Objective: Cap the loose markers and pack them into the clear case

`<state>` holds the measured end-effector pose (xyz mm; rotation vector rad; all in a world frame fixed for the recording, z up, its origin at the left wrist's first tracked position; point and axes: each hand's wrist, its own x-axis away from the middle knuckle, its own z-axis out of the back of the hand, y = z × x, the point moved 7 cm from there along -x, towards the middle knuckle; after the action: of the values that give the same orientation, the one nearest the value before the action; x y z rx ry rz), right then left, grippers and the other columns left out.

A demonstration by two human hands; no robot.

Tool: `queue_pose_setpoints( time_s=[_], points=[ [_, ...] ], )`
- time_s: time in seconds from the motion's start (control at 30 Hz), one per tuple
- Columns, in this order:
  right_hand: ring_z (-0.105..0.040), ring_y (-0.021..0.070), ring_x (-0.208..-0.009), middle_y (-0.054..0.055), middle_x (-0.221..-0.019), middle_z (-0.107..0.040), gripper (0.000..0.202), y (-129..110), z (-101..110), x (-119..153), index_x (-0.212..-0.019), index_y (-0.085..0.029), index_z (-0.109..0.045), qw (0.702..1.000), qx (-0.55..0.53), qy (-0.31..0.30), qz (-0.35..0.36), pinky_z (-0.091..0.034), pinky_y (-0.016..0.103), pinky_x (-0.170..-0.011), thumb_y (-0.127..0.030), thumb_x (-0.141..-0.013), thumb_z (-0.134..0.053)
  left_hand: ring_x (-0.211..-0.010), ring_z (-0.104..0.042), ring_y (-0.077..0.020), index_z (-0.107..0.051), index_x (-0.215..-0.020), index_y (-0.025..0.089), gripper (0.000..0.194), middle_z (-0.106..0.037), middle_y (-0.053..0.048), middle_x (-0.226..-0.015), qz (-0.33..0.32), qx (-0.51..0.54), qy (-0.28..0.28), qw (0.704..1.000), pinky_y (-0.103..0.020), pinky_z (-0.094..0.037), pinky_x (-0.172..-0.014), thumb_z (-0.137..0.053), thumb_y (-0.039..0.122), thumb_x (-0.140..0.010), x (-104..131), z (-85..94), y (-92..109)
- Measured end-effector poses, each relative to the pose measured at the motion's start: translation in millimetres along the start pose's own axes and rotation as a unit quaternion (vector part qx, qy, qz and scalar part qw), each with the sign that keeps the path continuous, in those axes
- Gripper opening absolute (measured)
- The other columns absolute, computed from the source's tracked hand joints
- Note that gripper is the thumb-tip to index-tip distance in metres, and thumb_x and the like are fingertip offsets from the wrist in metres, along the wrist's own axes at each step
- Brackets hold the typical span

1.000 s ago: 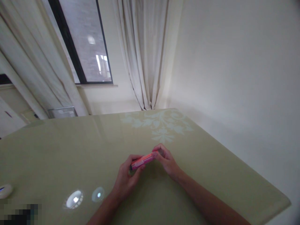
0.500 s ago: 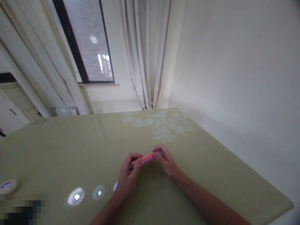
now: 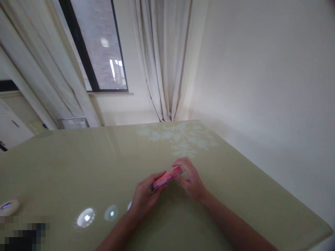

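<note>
A slim pink and orange-red stick-shaped thing [image 3: 164,179] with a dark near end is held above the table, slanting up to the right. Its exact kind cannot be made out. My left hand [image 3: 146,195] is closed around its lower left part, the thumb below and the fingers along the upper side. At the upper right end is my right hand [image 3: 192,181], thumb against the thing and fingers curled loosely over its tip. The red end shows between the thumb and fingers.
The glossy green table [image 3: 78,160] has a pale leaf pattern [image 3: 183,136] near its far edge. At the left sits a rounded white device [image 3: 9,207] with a blue light. Lamp reflections shine on the tabletop. Beyond are a curtain [image 3: 167,62], a window [image 3: 102,45] and a wall [image 3: 261,69].
The left hand has shifted slightly right and turned, with the thumb moving from the top to below the thing. The thing tilts more steeply. The right-hand fingers have loosened, uncovering its red end.
</note>
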<state>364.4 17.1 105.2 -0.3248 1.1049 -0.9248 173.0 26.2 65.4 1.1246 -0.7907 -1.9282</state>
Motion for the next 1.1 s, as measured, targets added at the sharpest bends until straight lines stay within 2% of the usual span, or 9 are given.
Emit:
queue_pose_setpoints(
  time_s=[0.1, 0.2, 0.37, 0.5, 0.6, 0.77, 0.9, 1.1],
  points=[
    [-0.063, 0.0251, -0.108, 0.010, -0.115, -0.069, 0.027, -36, -6, 8, -0.120, -0.024, -0.068, 0.978, 0.123, -0.013, 0.167, -0.045, 0.042, -0.099, -0.039, -0.099, -0.069, -0.095, -0.078, -0.0177, -0.071, -0.125, 0.025, 0.033, -0.082, -0.003, -0.112, -0.015, -0.009, 0.004, 1.000, -0.025, -0.060, -0.086, -0.069, 0.025, -0.092, 1, 3.4, 4],
    [-0.066, 0.0224, -0.102, 0.008, -0.112, -0.073, 0.022, -51, -13, 14, -0.122, -0.025, -0.068, 0.958, 0.160, -0.035, 0.235, -0.045, 0.041, -0.096, -0.029, -0.100, -0.068, -0.094, -0.078, -0.0166, -0.071, -0.124, 0.026, 0.035, -0.082, -0.003, -0.110, -0.031, -0.019, 0.001, 0.999, -0.023, -0.059, -0.085, -0.070, 0.021, -0.090, 4, 4.9, 6],
    [-0.067, 0.0207, -0.098, 0.007, -0.108, -0.076, 0.021, -49, -14, 14, -0.122, -0.024, -0.069, 0.960, 0.135, -0.035, 0.242, -0.049, 0.037, -0.089, -0.023, -0.101, -0.067, -0.097, -0.077, -0.0185, -0.073, -0.120, 0.024, 0.031, -0.081, -0.005, -0.111, -0.024, -0.007, 0.003, 1.000, -0.027, -0.060, -0.088, -0.074, 0.028, -0.089, 4, 2.8, 4],
    [-0.068, 0.0204, -0.097, 0.007, -0.107, -0.077, 0.022, -48, -13, 14, -0.123, -0.024, -0.070, 0.960, 0.128, -0.037, 0.245, -0.052, 0.036, -0.087, -0.024, -0.101, -0.067, -0.103, -0.077, -0.0213, -0.069, -0.130, 0.023, 0.042, -0.079, -0.008, -0.120, 0.010, 0.040, -0.035, 0.999, -0.031, -0.061, -0.092, -0.076, 0.035, -0.090, 1, -4.0, 1],
    [-0.068, 0.0207, -0.097, 0.007, -0.107, -0.077, 0.024, -48, -12, 15, -0.124, -0.025, -0.070, 0.960, 0.125, -0.036, 0.246, -0.053, 0.036, -0.086, -0.023, -0.101, -0.067, -0.107, -0.077, -0.0231, -0.072, -0.130, 0.023, 0.041, -0.079, -0.008, -0.123, 0.027, 0.057, -0.056, 0.996, -0.033, -0.060, -0.095, -0.075, 0.037, -0.091, -1, -6.3, -1],
    [-0.069, 0.0209, -0.102, 0.008, -0.111, -0.077, 0.033, -55, -12, 17, -0.132, -0.024, -0.067, 0.955, 0.112, -0.043, 0.270, -0.053, 0.038, -0.091, -0.014, -0.102, -0.059, -0.105, -0.078, -0.0245, -0.073, -0.131, 0.024, 0.040, -0.079, -0.006, -0.122, 0.027, 0.051, -0.066, 0.996, -0.033, -0.062, -0.093, -0.072, 0.037, -0.093, -1, -6.9, -5],
    [-0.069, 0.0216, -0.105, 0.010, -0.112, -0.078, 0.037, -57, -13, 21, -0.135, -0.020, -0.066, 0.950, 0.117, -0.042, 0.287, -0.054, 0.038, -0.093, -0.009, -0.101, -0.056, -0.107, -0.078, -0.0252, -0.073, -0.132, 0.025, 0.039, -0.079, -0.006, -0.124, 0.022, 0.053, -0.072, 0.996, -0.034, -0.061, -0.095, -0.070, 0.034, -0.094, -2, -6.1, 0],
    [-0.071, 0.0209, -0.095, 0.008, -0.104, -0.080, 0.040, -57, -17, 29, -0.137, -0.018, -0.066, 0.935, 0.157, -0.007, 0.318, -0.057, 0.037, -0.088, -0.008, -0.099, -0.061, -0.107, -0.077, -0.0257, -0.074, -0.131, 0.025, 0.038, -0.078, -0.005, -0.124, 0.037, 0.073, -0.073, 0.994, -0.036, -0.061, -0.097, -0.069, 0.033, -0.094, -3, -3.2, 6]
  ],
)
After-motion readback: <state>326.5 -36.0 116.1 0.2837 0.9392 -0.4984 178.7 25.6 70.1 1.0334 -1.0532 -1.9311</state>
